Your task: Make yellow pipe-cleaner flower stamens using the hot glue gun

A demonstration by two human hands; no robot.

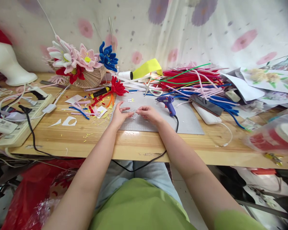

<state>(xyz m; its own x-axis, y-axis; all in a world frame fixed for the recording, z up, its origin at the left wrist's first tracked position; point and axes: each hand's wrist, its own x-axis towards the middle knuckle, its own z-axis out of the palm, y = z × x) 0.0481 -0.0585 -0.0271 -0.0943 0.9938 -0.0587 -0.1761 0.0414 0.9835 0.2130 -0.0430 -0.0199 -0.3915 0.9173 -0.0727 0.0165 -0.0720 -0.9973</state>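
Over the grey cutting mat [189, 125] my two hands face each other with a small gap between them. My right hand [149, 114] pinches a thin, clear or whitish looped strand [134, 115], too fine to name exactly. My left hand [120, 115] has its fingers curved and apart, and its fingertips reach the strand's left side; whether they touch it I cannot tell. To the right of my hands, a purple glue gun [168, 103] rests on the mat with its black cord running toward me. A small yellow-and-white piece [131, 100] lies just beyond my hands.
Pipe cleaners [192, 78] pile up behind the mat, with scissors [150, 88] among them. A phone [206, 104] lies right. Fuzzy flowers [86, 60] stand in a woven basket [92, 78]. Scraps [86, 135] and a power strip [26, 119] are left; a bagged cup [273, 135] is far right.
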